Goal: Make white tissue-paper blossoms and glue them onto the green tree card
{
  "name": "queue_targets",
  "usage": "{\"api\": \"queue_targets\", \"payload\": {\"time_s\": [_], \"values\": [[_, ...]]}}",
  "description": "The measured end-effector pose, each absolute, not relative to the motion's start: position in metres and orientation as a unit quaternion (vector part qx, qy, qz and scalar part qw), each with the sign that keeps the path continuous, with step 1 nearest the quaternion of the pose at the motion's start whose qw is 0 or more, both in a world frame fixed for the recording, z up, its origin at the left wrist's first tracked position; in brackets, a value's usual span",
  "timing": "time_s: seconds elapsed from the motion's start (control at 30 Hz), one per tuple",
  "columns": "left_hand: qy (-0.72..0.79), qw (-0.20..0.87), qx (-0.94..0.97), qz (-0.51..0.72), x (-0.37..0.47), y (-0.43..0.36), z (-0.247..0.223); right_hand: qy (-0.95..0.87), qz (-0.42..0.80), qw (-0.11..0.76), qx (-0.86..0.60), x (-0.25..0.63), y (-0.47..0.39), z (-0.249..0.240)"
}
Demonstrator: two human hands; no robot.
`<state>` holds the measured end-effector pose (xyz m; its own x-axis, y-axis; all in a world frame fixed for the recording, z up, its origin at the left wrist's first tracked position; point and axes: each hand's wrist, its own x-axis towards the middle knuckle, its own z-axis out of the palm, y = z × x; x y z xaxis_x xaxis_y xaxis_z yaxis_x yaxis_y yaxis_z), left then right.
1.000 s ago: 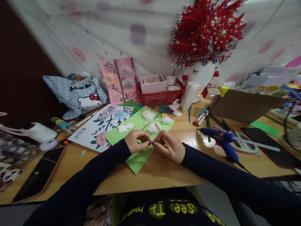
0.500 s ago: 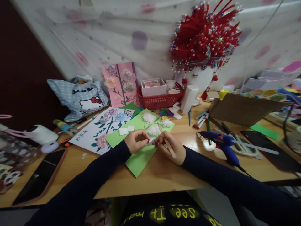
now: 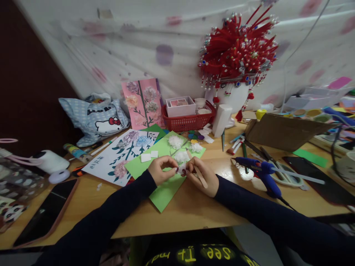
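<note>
My left hand (image 3: 163,170) and my right hand (image 3: 204,178) meet over a light green sheet (image 3: 163,197). Their fingertips pinch a small, thin white piece (image 3: 181,170), which looks like paper. A slim wooden stick (image 3: 202,178) also rests in my right hand, slanting up past the fingers. Just beyond my fingertips, fluffy white paper flowers (image 3: 175,142) lie on the green sheet, along with drawn grey stems. Small white squares (image 3: 145,157) sit beside my left hand, on the sheet's left part.
A blue glue gun (image 3: 257,168) lies right of my right hand, near scissors (image 3: 288,177). Left are a flower picture (image 3: 111,166) and a phone (image 3: 46,214). Behind stand a red basket (image 3: 188,122), a white bottle (image 3: 222,120) and a red beaded headdress (image 3: 238,55).
The white piece between my fingertips now shows larger and more upright. My fingers have shifted slightly; the whole view has tilted a little upward.
</note>
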<state>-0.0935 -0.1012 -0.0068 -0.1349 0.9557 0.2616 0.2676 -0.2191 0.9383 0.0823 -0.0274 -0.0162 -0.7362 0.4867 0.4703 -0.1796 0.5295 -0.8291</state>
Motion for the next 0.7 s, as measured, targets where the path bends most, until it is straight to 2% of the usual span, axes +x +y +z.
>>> {"api": "queue_targets", "payload": {"time_s": [0.37,0.6,0.7], "values": [[0.529,0.422,0.342,0.652,-0.102,-0.093,-0.006,-0.797,0.455,0.371,-0.146,0.080,-0.021,-0.023],[0.516,0.425,0.249,0.701,-0.110,-0.090,0.003,-0.819,0.421,0.366,-0.135,0.082,-0.022,-0.022],[0.517,0.401,0.233,0.719,-0.114,-0.088,0.003,-0.851,0.409,0.319,-0.081,0.085,-0.025,-0.020]]}}
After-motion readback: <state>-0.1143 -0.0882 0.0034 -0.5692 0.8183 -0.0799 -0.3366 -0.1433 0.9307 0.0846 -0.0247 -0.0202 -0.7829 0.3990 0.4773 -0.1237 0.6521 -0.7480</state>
